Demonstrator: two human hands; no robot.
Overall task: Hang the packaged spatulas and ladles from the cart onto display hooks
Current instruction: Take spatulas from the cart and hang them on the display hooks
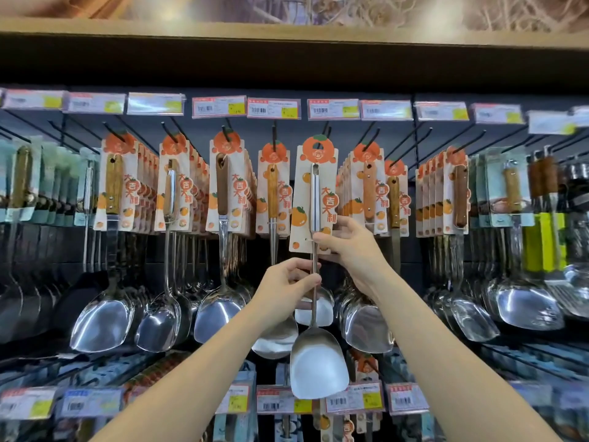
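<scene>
Display wall (pixel 293 132) fills your view: dark back panel, wooden shelf (pixel 287 36) across the top, a row of price tags (pixel 273 108) just beneath it. Under the tags the hanging utensils (pixel 220 193) crowd the pegs side by side. They are spatulas and ladles on orange-print cards, with their steel heads in a line lower down.

Dead centre is the spatula (pixel 317 362) you hold. It is upright, blade down, in front of the hung stock. Its steel handle lies against its own backing card (pixel 314 193). Most of the card rises above both your hands, and the blade hangs well below them.

Right hand (pixel 350 247): the higher one. Its fingers are curled round the card's lower right corner, with the thumb laid across the front at the handle.

Left hand (pixel 283 282): lower and just to the left. Thumb and forefinger pinch the thin shaft just under the card, and the other fingers are curled in behind.

Hook (pixel 325 130): black wire, directly above the card's round hole. The view there is too soft to tell whether the card is threaded on it or only held up against it.
</scene>
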